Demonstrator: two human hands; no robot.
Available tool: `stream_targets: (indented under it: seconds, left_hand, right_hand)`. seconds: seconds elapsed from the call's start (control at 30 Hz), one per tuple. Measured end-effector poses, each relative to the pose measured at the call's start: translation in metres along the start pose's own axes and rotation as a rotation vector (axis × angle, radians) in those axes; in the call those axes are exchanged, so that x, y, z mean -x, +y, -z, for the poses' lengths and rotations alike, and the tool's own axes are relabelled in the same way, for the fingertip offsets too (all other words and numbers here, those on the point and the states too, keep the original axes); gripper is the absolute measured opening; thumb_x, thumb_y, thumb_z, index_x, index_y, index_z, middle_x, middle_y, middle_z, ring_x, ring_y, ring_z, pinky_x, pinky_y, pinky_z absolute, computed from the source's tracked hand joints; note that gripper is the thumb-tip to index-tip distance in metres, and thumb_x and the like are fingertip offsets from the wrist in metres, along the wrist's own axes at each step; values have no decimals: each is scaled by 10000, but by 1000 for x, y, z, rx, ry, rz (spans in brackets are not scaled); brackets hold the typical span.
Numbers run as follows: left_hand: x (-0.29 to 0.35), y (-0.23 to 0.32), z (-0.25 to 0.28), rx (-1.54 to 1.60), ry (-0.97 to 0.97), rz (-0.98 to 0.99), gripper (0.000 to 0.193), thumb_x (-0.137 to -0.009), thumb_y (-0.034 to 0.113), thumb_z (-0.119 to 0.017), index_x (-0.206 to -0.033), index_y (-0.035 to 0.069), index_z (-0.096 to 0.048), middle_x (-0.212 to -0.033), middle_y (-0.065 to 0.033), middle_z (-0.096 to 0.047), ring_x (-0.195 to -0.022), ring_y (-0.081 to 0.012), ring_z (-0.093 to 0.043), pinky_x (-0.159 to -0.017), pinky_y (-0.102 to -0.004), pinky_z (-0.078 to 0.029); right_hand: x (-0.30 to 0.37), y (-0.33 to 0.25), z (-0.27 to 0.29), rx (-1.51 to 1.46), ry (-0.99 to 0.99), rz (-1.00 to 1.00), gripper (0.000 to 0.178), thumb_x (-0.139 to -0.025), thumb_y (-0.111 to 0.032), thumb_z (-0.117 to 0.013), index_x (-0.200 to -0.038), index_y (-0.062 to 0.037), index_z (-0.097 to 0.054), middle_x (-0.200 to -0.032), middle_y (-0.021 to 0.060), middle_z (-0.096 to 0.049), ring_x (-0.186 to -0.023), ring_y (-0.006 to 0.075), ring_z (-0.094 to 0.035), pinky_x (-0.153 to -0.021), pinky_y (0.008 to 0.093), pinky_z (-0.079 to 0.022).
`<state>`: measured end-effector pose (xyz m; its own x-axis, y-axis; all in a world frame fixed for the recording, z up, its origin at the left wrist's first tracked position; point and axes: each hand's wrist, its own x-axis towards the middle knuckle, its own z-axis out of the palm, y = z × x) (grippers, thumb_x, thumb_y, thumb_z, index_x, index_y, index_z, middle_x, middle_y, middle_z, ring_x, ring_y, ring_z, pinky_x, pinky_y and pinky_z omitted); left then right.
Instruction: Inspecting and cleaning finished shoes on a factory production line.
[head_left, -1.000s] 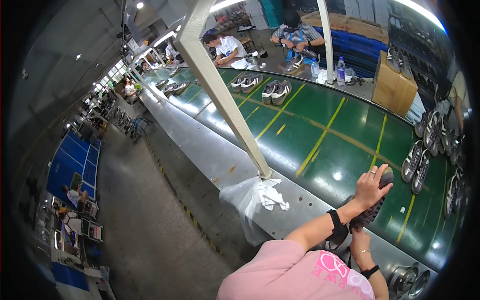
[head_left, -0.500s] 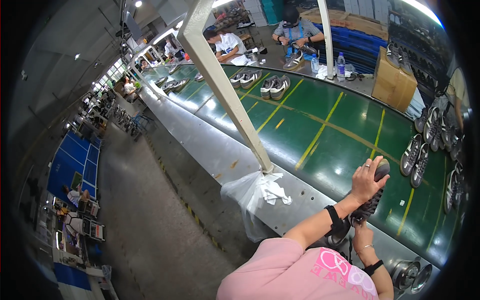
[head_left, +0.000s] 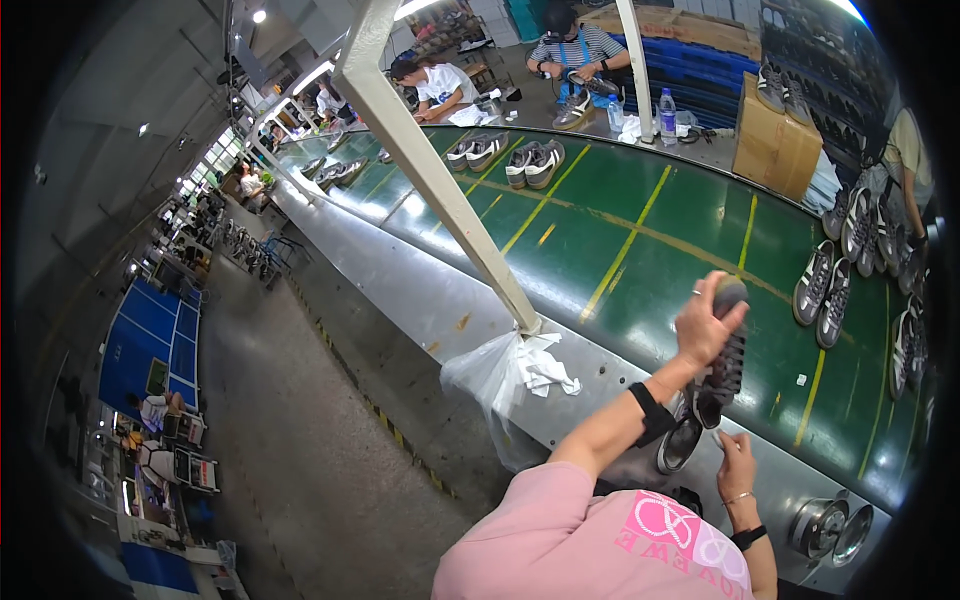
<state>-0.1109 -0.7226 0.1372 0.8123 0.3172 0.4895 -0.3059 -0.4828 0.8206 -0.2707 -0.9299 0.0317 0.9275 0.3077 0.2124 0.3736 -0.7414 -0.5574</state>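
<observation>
My left hand (head_left: pixel 703 328) grips the toe end of a dark sneaker (head_left: pixel 728 372) with dark laces, its fingers wrapped round the toe. The sneaker is tilted, toe up, over the near edge of the belt. Just below its heel, apart from it, my right hand (head_left: pixel 738 468) is closed in a pinch; a small pale bit shows at the fingertips, too small to name. Beside the held sneaker, a second dark shoe (head_left: pixel 680 444) rests on the metal ledge, partly hidden by my left forearm. Near my right wrist stands a round metal tin (head_left: pixel 818 524) with a second round metal piece (head_left: pixel 853 536) beside it.
A green conveyor belt (head_left: pixel 640 290) with yellow lines carries several pairs of sneakers, the nearest pair (head_left: pixel 822 292) at the right. A white post (head_left: pixel 440 190) rises from the metal ledge, with a plastic bag (head_left: pixel 490 385) hanging there. Co-workers sit across the belt; a cardboard box (head_left: pixel 775 150) stands there.
My right hand has come away from the sneaker's heel, down and toward me. My left hand has lifted the sneaker slightly up and left. The whole view has shifted a little.
</observation>
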Motion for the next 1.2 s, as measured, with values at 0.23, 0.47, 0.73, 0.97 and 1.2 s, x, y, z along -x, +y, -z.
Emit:
stream_targets:
  seconds: [0.23,0.47,0.73,0.97,1.2]
  left_hand:
    - [-15,-111,34,179,-6,286,506,-844,357,-727,-1213,53,-560,-1108,-131,-648,-992,-239,-623,-877,-357,-500]
    - [76,-192,47,-251,-657,603,699,-875,575,-560,-1465,242,-390,-1488,-268,-332,-1389,-473,-258,-1132,-495,-257]
    - [117,-165,84,-143,-695,449,514,-899,361,-654,-1319,79,-564,-1325,-218,-492,-1235,-331,-498,-1022,-387,-408]
    - [146,-112,129,-337,-606,479,393,-838,264,-745,-1169,66,-668,-1073,-143,-639,-982,-211,-613,-772,-316,-484]
    - [155,-105,130,-275,-531,454,220,-874,248,-674,-994,67,-712,-837,-184,-691,-770,-347,-669,-690,-395,-502]
  right_hand:
    - [93,86,19,54,364,-337,339,-873,73,-523,-1156,-63,-651,-982,138,-589,-903,311,-617,-800,360,-502]
    - [121,112,20,328,259,-470,318,-849,-73,-618,-1162,-28,-647,-1250,207,-531,-1122,376,-550,-958,415,-454]
    - [60,58,-11,-314,-103,-477,359,-867,-192,-666,-1199,-56,-641,-1045,114,-635,-793,218,-595,-730,301,-501]
    - [-1,36,-61,-462,-88,-465,516,-908,-371,-641,-1309,-56,-565,-1207,147,-569,-941,238,-576,-828,333,-483]
    - [-45,19,-74,-234,150,-281,362,-856,-264,-701,-1165,-80,-669,-1162,130,-579,-1054,282,-539,-913,370,-456]
